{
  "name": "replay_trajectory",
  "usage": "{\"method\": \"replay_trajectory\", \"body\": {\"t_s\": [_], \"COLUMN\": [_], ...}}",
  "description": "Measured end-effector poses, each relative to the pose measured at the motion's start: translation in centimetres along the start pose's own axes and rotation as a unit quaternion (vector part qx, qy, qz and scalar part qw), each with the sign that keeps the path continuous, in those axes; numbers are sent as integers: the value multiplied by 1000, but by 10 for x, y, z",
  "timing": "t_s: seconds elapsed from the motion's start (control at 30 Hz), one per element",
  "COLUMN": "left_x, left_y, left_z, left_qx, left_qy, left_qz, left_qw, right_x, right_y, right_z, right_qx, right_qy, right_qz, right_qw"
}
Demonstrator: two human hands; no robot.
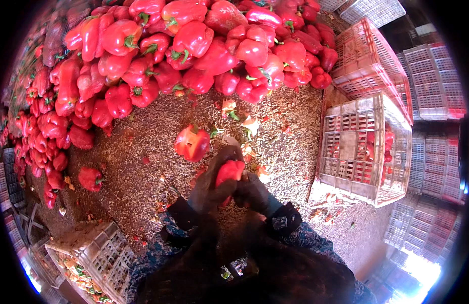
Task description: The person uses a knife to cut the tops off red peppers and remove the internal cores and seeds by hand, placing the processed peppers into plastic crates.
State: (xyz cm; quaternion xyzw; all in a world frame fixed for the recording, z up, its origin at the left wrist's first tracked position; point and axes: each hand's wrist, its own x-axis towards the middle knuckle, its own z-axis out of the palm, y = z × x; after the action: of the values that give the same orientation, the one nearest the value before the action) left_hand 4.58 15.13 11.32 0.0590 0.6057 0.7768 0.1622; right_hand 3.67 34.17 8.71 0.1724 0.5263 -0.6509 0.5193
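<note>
Left hand (206, 187) curls around a red pepper (229, 172), right hand (252, 192) beside it, grip unclear; a pepper heap (209, 53) lines the floor's (143, 129) far edge.

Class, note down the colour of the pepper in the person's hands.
Red: the pepper shows best in the head view.

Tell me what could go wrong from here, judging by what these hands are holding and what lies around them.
The red pepper in the left hand might slip; the right hand is close against it, but blur hides how firm the grip is. If it drops, it could pick up debris from the littered ground. Peppers might also roll off the heaped pile, as one loose pepper already lies apart from it.
</note>
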Motion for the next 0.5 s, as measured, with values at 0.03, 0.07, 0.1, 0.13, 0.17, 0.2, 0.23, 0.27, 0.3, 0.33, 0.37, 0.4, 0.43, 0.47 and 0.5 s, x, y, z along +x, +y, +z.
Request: {"method": "replay_trajectory", "body": {"t_s": [0.03,0.07,0.1,0.13,0.17,0.2,0.23,0.27,0.3,0.33,0.37,0.4,0.43,0.47,0.5], "left_x": [-1,-2,-4,-7,-10,-14,-22,-25,-27,-32,-39,-39,-36,-29,-19], "left_y": [2,3,4,4,3,-1,-6,-14,-24,-34,-46,-57,-69,-78,-85], "left_z": [6,11,15,14,12,8,-1,-15,-33,-53,-67,-83,-96,-106,-112], "left_qx": [9,13,19,43,68,98,183,186,241,171,181,181,182,147,214], "left_qy": [-16,-27,-36,-27,-13,-9,71,155,224,303,364,388,368,378,333], "left_qz": [-8,-15,-16,5,34,55,54,51,56,-4,-17,-36,-21,-81,-52], "left_qw": [1000,999,999,999,997,994,979,969,943,937,913,903,912,910,917], "right_x": [-1,-4,-3,-5,-18,-31,-62,-88,-123,-164,-204,-239,-258,-272,-268], "right_y": [15,32,45,57,63,66,54,41,20,-5,-30,-50,-58,-62,-57], "right_z": [-8,-18,-35,-52,-76,-98,-131,-156,-183,-208,-228,-241,-248,-251,-247], "right_qx": [66,121,174,228,249,274,249,259,249,231,229,238,240,227,164], "right_qy": [-18,-4,9,22,-15,-17,32,53,21,20,45,15,83,139,348], "right_qz": [-77,-127,-118,-110,-164,-201,-272,-369,-433,-478,-509,-525,-562,-589,-593], "right_qw": [995,985,978,967,954,940,929,891,866,847,828,817,787,764,707]}}
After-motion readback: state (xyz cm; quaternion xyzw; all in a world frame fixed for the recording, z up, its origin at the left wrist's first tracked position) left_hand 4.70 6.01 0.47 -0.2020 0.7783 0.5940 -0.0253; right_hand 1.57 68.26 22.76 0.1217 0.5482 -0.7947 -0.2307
